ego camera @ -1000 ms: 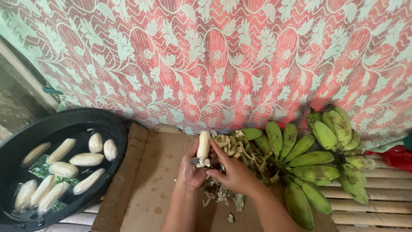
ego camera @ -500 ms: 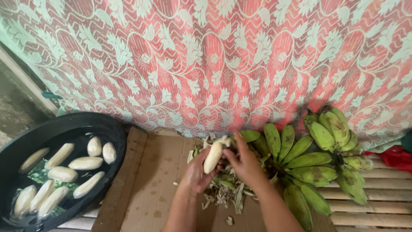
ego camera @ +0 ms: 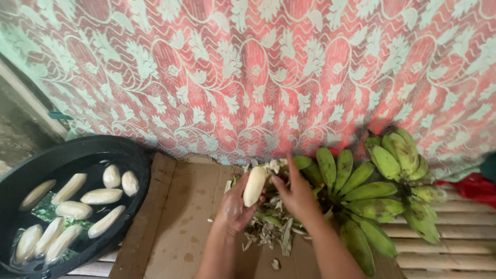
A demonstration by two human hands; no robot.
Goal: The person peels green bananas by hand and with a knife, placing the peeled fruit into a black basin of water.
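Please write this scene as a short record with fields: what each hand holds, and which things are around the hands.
left hand: holds a peeled pale banana, grip closed around its lower part
right hand: fingers at the upper side of the same banana; a firm grip cannot be told
under the hands: pile of peels on brown cardboard
right side: bunch of green bananas, unpeeled, lying on wooden slats
left side: black basin with water and about ten peeled bananas
background: red and white patterned cloth

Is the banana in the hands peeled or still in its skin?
Peeled: the banana in the left hand shows pale bare flesh, no green skin visible, above peel scraps.
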